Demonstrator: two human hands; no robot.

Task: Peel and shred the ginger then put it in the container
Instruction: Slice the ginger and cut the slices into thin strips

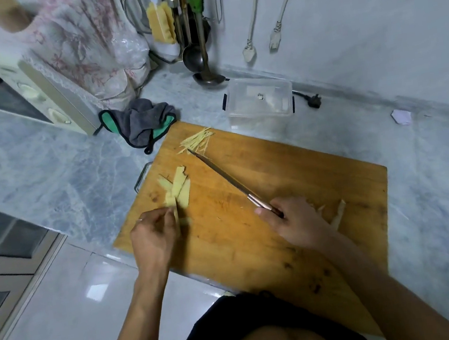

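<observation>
1. Head view, hidden parts: knife [229, 182] handle is buried in the right hand [295, 222], fingers wrapped around it; only the blade shows, tip just beside the ginger shreds [197, 140]. Left hand [153, 234] pinches the near end of the ginger slices [176, 190] with curled fingertips, covering that end. Contents of the container [259, 99] are hard to make out through its clear lid.
2. Surface: cutting board [292, 183], wooden, on grey marble bench [43, 173]. Slices lie near the board's left edge, shreds at its far corner, peel scraps [339, 212] near the right edge beside the right hand.
3. Room: container sits just beyond the board's far edge; grey-green cloth [142, 122] beside the far corner; ladles [202, 65] hang at the wall.
4. Open room: board centre is bare between both hands.
</observation>
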